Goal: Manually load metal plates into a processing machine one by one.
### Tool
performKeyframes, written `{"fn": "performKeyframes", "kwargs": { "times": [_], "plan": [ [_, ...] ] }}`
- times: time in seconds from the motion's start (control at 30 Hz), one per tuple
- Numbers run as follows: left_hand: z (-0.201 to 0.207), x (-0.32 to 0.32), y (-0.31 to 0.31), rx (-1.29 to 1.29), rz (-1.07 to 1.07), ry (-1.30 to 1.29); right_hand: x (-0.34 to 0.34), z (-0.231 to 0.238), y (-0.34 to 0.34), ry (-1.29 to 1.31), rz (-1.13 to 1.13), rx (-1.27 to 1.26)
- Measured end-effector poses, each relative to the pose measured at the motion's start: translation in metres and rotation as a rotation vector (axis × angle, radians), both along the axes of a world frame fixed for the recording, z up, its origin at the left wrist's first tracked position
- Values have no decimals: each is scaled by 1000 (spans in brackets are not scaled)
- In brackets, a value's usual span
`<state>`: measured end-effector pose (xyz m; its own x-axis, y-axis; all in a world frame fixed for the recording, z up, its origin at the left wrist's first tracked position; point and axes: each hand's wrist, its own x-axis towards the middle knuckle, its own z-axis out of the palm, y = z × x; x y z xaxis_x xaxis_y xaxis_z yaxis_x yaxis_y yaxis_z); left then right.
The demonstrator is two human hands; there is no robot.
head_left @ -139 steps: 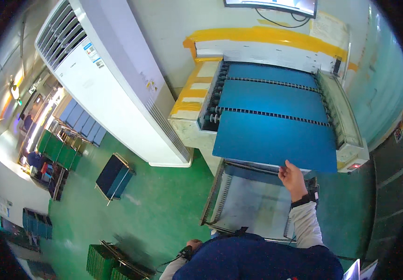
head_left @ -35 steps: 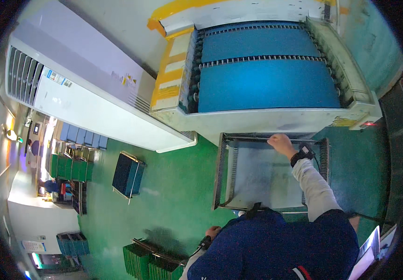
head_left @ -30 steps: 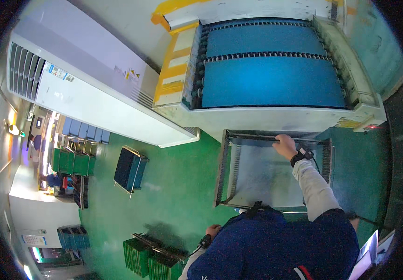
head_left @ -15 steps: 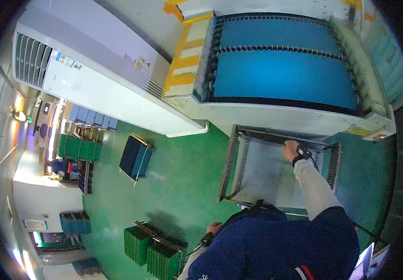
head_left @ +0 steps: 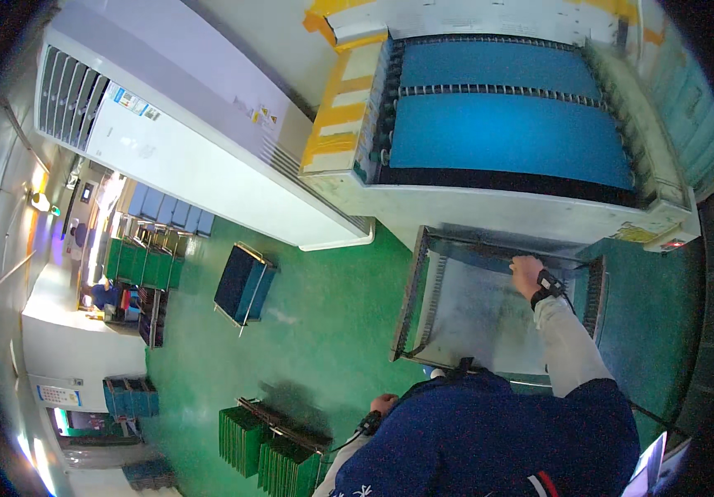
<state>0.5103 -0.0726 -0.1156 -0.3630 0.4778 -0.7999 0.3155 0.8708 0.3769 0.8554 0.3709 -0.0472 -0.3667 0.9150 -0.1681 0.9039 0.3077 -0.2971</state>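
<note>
My right hand (head_left: 527,276) is closed over the far part of a metal slotted rack (head_left: 413,296). Its fingers appear to pinch the near edge of a thin dark panel (head_left: 481,252), which lies along the rack's far side. Toothed slots line both sides of the rack, and a greyish flat surface (head_left: 477,319) shows inside it. Down beside my body hangs my left hand (head_left: 384,404), away from the rack; its fingers are too hidden to read.
Beyond the rack stands a roller conveyor machine (head_left: 531,207) bearing blue panels (head_left: 506,137). A tall white air conditioner (head_left: 208,170) lies left of it. On the green floor are a rack of dark blue panels (head_left: 245,286) and one of green panels (head_left: 286,464).
My right hand has shifted slightly right and nearer to me, with the dark panel's edge also lower in the picture. My left hand stays by my side. The whole view has moved a little.
</note>
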Motion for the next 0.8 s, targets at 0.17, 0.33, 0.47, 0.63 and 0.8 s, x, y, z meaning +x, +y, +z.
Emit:
{"fn": "performKeyframes", "kwargs": {
  "times": [0.17, 0.33, 0.47, 0.63, 0.8],
  "plan": [
    [-27, -13, -5, 75, -86, -44, 16, 24, 5, 215, 42, 186],
    [-42, -21, 3, 21, -100, -58, 14, 104, -11, 262, -27, 268],
    [-45, -26, 9, 54, -87, -89, 19, 143, -23, 366, -112, 447],
    [-21, -22, 37, 36, -115, -102, 30, 153, -41, 1283, -552, -172],
    [-23, -30, 43, 51, -272, -67, 14, 177, -58, 1914, -680, -372]
  ]
}}
